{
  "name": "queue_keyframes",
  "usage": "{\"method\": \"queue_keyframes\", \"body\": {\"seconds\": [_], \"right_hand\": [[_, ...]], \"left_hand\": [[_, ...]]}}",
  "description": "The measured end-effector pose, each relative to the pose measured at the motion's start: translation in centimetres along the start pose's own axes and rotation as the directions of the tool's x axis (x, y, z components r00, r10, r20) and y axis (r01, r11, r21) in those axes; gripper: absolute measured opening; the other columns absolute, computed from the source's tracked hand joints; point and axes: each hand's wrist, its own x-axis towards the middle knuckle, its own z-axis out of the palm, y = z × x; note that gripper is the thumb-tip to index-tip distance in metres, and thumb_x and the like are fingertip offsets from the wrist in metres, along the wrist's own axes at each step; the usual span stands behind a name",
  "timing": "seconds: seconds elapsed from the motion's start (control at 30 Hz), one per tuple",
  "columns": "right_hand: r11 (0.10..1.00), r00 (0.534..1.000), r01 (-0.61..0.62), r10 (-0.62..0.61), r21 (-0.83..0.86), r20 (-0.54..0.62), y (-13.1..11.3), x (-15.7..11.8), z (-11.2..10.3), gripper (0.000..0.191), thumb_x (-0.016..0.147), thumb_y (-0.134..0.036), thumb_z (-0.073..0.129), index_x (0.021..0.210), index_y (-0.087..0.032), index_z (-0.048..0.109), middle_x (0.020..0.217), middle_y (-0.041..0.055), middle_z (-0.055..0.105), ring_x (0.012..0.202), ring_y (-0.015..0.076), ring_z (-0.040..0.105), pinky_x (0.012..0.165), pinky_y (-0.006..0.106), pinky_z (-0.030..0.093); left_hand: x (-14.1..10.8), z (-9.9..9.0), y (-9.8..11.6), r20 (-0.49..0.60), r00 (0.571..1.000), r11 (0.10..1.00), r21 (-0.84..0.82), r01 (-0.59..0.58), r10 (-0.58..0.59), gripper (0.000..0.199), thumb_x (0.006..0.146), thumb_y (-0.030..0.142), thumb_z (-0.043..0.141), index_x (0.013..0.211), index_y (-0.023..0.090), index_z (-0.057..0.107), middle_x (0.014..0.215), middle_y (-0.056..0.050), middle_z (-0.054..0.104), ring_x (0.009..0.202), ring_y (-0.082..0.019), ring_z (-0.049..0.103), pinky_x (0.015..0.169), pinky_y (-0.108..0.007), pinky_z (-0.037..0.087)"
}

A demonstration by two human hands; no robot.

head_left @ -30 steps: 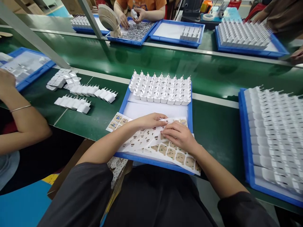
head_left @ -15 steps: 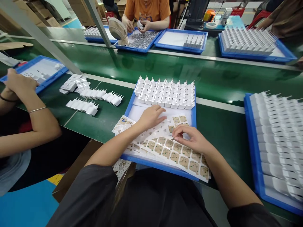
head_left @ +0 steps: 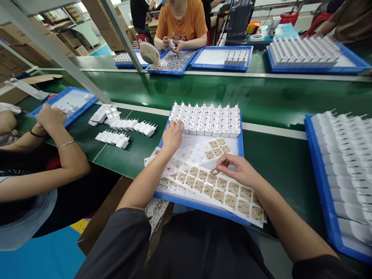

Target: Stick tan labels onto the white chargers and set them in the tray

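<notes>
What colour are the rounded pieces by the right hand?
The rounded pieces are tan with small green marks, seen in the head view.

White plugs [head_left: 205, 120] in close rows, pins up, filling the far end of my blue tray [head_left: 200, 209], from left edge to right; near-left corner partly behind my left hand [head_left: 172, 137]. One tan sticker [head_left: 214, 171], small, tilted, pinched in my right hand [head_left: 238, 170]. Below it, a sheet of rounded tan stickers [head_left: 231, 200] lies askew, jutting past the tray's near-right corner. Second sheet [head_left: 217, 147]: tan pieces toward the right edge only.
</notes>
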Motion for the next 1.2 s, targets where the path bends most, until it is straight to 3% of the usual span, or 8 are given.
{"method": "queue_keyframes", "body": {"seconds": [0.33,0.43,0.57,0.7,0.77,0.87,1.07,1.2], "right_hand": [[1.0,1.0,-0.024,0.024,0.004,0.012,-0.2,-0.4,-0.5,0.019,0.09,-0.039,0.063,0.089,-0.02,0.066,0.084,0.0036,0.067,0.071,0.0162,0.058,0.068,0.031,0.047],[1.0,1.0,-0.009,0.008,0.019,0.003,-0.5,-0.4,-0.4,0.018,0.09,-0.037,0.063,0.087,-0.02,0.066,0.083,0.0034,0.068,0.072,0.0158,0.058,0.069,0.03,0.047],[0.997,0.999,0.029,-0.028,0.07,-0.024,-1.0,-0.4,-0.3,0.016,0.089,-0.035,0.065,0.086,-0.019,0.066,0.083,0.0037,0.069,0.073,0.0159,0.06,0.071,0.03,0.048],[0.973,0.991,0.126,-0.116,0.195,-0.06,-1.5,-0.9,-0.2,0.01,0.089,-0.029,0.068,0.089,-0.019,0.066,0.083,0.0033,0.067,0.075,0.0154,0.061,0.072,0.03,0.049],[0.938,0.98,0.199,-0.186,0.284,-0.071,-1.9,-1.4,-0.2,0.006,0.088,-0.024,0.069,0.089,-0.019,0.065,0.082,0.0025,0.066,0.074,0.0145,0.061,0.071,0.029,0.048],[0.874,0.964,0.265,-0.256,0.407,-0.078,-2.5,-2.0,-0.2,0.004,0.087,-0.018,0.07,0.089,-0.019,0.066,0.079,0.0017,0.065,0.073,0.0132,0.06,0.068,0.027,0.047],[0.825,0.961,0.277,-0.247,0.493,-0.125,-2.2,-1.9,-0.3,0.007,0.085,-0.014,0.071,0.085,-0.018,0.066,0.079,0.0018,0.063,0.073,0.0129,0.058,0.068,0.027,0.045],[0.831,0.975,0.223,-0.182,0.509,-0.13,-1.7,-1.6,-0.1,0.006,0.085,-0.017,0.071,0.086,-0.019,0.066,0.08,0.0014,0.062,0.071,0.0127,0.057,0.066,0.026,0.045]], "left_hand": [[0.2,-0.6,-0.5,-0.043,0.997,0.997,0.014,0.072,-0.071,0.034,0.085,0.005,0.049,0.118,0.01,0.05,0.124,-0.019,0.055,0.111,-0.031,0.056,0.076,-0.033,0.051],[-0.6,-2.5,-1.0,-0.03,0.996,0.993,-0.085,0.079,-0.082,0.026,0.085,0.011,0.056,0.111,0.012,0.051,0.107,-0.015,0.061,0.1,-0.029,0.06,0.077,-0.035,0.051],[-3.1,-6.1,-0.2,-0.236,0.97,0.908,-0.415,-0.049,-0.055,0.029,0.082,0.022,0.068,0.106,0.017,0.052,0.105,-0.01,0.061,0.099,-0.026,0.06,0.082,-0.036,0.051],[-5.8,-7.5,2.6,-0.192,0.97,0.341,-0.911,-0.232,0.148,0.046,0.077,0.034,0.076,0.115,0.022,0.053,0.112,-0.007,0.061,0.1,-0.02,0.061,0.082,-0.029,0.051],[-6.6,-6.7,4.2,-0.091,0.945,0.012,-0.995,-0.099,0.314,0.049,0.075,0.037,0.079,0.116,0.023,0.056,0.107,-0.005,0.063,0.094,-0.018,0.063,0.078,-0.026,0.051],[-7.2,-5.1,5.9,0.023,0.873,-0.222,-0.964,0.149,0.487,0.043,0.076,0.038,0.079,0.111,0.021,0.06,0.101,-0.004,0.066,0.087,-0.016,0.063,0.077,-0.026,0.05],[-7.7,-4.0,6.5,0.05,0.8,-0.096,-0.986,0.133,0.597,0.04,0.075,0.031,0.081,0.108,0.02,0.062,0.103,-0.005,0.065,0.096,-0.018,0.062,0.092,-0.033,0.048],[-7.9,-4.2,6.5,0.039,0.835,-0.041,-0.996,0.073,0.548,0.046,0.084,0.034,0.072,0.128,0.026,0.06,0.124,-0.009,0.055,0.116,-0.023,0.055,0.095,-0.035,0.05]]}}
